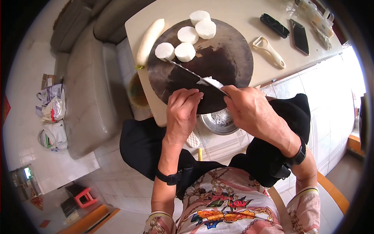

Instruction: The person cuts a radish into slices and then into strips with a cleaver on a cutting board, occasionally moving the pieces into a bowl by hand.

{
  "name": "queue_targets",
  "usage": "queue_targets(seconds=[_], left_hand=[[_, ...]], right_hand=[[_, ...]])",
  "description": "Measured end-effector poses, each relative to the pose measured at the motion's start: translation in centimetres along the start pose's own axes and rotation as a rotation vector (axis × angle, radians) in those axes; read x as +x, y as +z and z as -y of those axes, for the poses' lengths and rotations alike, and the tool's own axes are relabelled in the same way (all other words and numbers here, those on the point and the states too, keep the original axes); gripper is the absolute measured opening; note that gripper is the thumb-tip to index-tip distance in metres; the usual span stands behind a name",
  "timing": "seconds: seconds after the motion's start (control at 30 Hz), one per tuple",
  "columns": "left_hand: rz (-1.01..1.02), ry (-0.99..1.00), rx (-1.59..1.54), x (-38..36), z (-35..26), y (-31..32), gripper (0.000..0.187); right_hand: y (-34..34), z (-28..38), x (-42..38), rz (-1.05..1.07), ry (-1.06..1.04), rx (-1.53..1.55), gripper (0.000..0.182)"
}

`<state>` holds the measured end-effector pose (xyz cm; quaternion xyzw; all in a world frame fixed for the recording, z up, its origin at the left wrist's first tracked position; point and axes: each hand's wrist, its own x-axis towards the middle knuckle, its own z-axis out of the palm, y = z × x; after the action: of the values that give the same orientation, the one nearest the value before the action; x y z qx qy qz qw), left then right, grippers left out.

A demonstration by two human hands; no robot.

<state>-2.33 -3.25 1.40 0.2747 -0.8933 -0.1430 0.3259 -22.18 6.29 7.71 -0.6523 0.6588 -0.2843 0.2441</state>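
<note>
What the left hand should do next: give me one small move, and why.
I'd probably ease the left hand slightly away from the knife: the right hand grips it with the blade over the round board, and the left fingers are bunched close beside it.

Knife (191, 73): handle concealed within right hand (249, 111). White piece (212, 82): partly behind blade. Metal bowl (220, 133): partly covered by chopping board (167, 80) and right hand. Pale scrap at left hand (183, 109): too small to identify. Patterned shirt (233, 199): cropped by bottom edge. Clear plastic packaging (314, 16): contents indistinct.
</note>
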Motion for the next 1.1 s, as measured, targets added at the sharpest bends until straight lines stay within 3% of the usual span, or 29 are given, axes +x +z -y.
queue_targets(seconds=[0.1,0.2,0.27,0.3,0.37,0.47,0.6,0.67,0.8,0.87,0.97,1.1], left_hand=[[0.057,0.031,-0.008,0.6,0.1,-0.3,0.028],[0.029,-0.116,-0.107,0.6,-0.8,-0.6,0.027],[-0.029,-0.428,-0.3,0.5,-1.7,-0.4,0.021],[-0.027,-0.426,-0.297,0.4,-1.9,-0.4,0.021],[-0.065,-0.694,-0.773,0.3,-2.1,-0.5,0.018],[-0.071,-0.788,-0.878,0.2,-2.2,-0.6,0.017],[-0.078,-0.695,-0.554,-0.4,-2.0,0.2,0.015],[-0.103,-0.428,-0.077,-0.7,-1.5,0.1,0.014],[-0.172,-0.532,-0.129,-1.4,-2.2,0.3,0.018],[-0.246,-0.249,0.018,-1.8,-2.2,0.4,0.019],[-0.261,-0.171,-0.015,-3.1,-1.5,1.3,0.019],[-0.217,-0.153,0.04,-3.6,-0.6,1.6,0.028]], right_hand=[[0.3,-0.1,-0.2,-0.028,-0.061,0.005,0.019],[0.3,-0.1,-0.4,0.005,-0.042,-0.053,0.019],[0.2,-0.1,-0.5,0.028,0.0,-0.019,0.019],[0.1,-0.1,-0.5,0.025,-0.001,-0.016,0.019],[-0.2,0.0,-0.6,0.019,-0.022,-0.052,0.019],[-0.1,-0.3,-0.7,0.01,-0.037,-0.022,0.018],[0.2,-0.5,-0.9,0.016,-0.028,-0.025,0.018],[0.4,-0.7,-1.0,0.001,-0.048,-0.041,0.018],[0.6,-0.6,-1.4,0.006,-0.104,-0.051,0.017],[0.3,-0.3,-1.6,0.061,-0.109,-0.049,0.022],[0.6,0.1,-1.9,0.008,-0.215,-0.093,0.014],[0.2,0.9,-2.4,0.079,-0.261,-0.139,0.022]])
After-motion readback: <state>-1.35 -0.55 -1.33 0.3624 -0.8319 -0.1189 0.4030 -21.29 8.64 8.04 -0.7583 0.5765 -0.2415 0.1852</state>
